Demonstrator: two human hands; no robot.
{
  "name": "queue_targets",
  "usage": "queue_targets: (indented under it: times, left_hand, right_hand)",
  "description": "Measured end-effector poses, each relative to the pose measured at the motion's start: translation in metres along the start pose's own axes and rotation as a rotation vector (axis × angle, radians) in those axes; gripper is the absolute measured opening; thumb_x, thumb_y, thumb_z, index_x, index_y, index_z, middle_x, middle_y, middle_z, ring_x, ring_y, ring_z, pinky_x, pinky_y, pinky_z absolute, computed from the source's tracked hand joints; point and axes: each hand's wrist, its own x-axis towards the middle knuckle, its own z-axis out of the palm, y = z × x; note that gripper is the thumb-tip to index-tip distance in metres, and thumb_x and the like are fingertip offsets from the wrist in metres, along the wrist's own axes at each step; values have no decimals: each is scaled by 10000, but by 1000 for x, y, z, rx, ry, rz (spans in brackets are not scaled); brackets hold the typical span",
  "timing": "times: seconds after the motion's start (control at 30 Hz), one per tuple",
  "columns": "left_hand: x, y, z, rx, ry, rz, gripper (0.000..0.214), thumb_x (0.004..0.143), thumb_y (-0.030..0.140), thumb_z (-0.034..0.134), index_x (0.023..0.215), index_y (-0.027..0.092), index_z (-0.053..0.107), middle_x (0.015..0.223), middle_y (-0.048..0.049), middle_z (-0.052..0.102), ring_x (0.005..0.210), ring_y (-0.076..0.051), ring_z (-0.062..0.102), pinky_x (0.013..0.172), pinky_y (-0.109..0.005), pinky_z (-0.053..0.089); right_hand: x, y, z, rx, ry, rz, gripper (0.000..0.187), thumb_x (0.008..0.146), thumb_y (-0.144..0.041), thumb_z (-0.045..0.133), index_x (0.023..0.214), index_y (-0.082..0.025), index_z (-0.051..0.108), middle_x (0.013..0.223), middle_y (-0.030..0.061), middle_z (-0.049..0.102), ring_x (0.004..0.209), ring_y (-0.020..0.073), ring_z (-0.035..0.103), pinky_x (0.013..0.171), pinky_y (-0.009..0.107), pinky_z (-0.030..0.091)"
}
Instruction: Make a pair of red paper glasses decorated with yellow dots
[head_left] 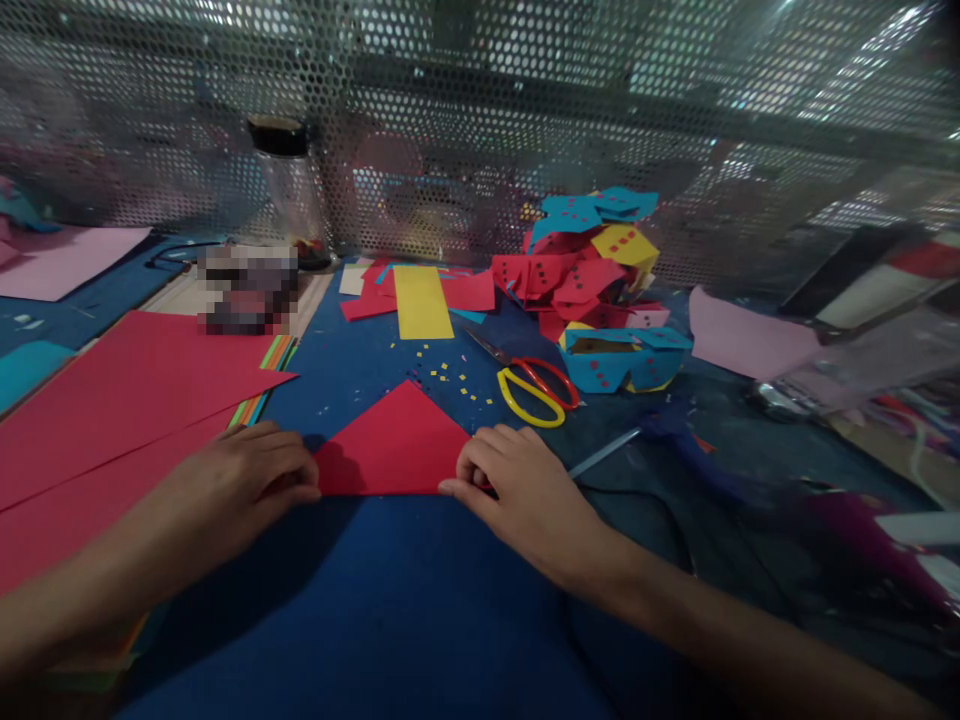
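A red sheet of paper (397,445), triangular in outline with its peak pointing away from me, lies on the blue table. My left hand (266,470) pinches its left corner between thumb and fingers. At the opposite corner, my right hand (506,475) grips the paper with curled fingers. The near edge runs straight between both hands. Just beyond the peak are small yellow and dark paper bits (442,375). Scissors (532,390) with one yellow and one red handle loop rest beyond my right hand.
Red sheets (150,390) cover a coloured paper stack at left. A yellow strip (424,303) lies on red scraps. Folded dotted paper boxes (577,270) are heaped behind the scissors. A blue glue gun (690,450) with its cord sits at right. A clear bottle (292,190) stands near the perforated metal panel (450,120).
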Motion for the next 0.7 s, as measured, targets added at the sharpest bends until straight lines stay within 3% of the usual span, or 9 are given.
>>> queue_targets:
  times: [0.23,0.7]
  left_hand:
    - [-1,-6,-7,46,29,0,221,924,337,538,754,275,666,738,2,702,675,-207,639,590,-304,467]
    - [-3,-12,-18,88,-36,12,217,905,343,545,746,274,676,734,-4,706,656,-204,663,580,-305,478]
  right_hand:
    - [-1,1,-1,-4,1,-2,241,902,-357,739,771,-196,616,798,-22,641,754,167,550,728,328,324]
    - [-2,4,-5,1,-29,23,228,896,-335,746,764,-198,621,785,-21,640,750,173,553,714,331,325]
